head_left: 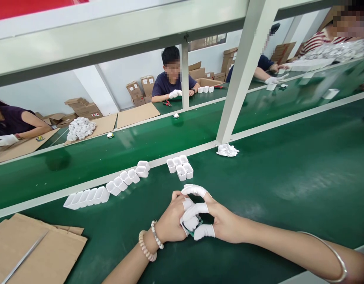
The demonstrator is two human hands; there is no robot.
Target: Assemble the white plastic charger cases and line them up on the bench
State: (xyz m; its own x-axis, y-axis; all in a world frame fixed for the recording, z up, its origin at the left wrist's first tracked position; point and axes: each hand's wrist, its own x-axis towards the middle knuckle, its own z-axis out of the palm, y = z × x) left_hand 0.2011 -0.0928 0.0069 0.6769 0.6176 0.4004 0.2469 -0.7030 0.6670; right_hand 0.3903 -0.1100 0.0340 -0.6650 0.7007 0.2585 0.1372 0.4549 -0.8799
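My left hand (172, 219) and my right hand (219, 219) meet over the green worktop, with white coverings on several fingertips. Between them is a small green circuit board (199, 221), mostly hidden by the fingers. My right thumb and fingers pinch it from the right, while my left fingers close round its other side. A white part seems to sit against the board, but I cannot tell it from the finger coverings. Just beyond my hands stands a cluster of white square plastic cups (181, 172). Another row of white plastic cups (86, 197) runs off to the left.
Cardboard sheets (43, 252) with a metal strip (25, 254) lie at left. A crumpled white bundle (227, 150) rests by the upright post (236, 75). Beyond the rail, a green conveyor belt (140, 136) carries small parts. Several co-workers sit across it.
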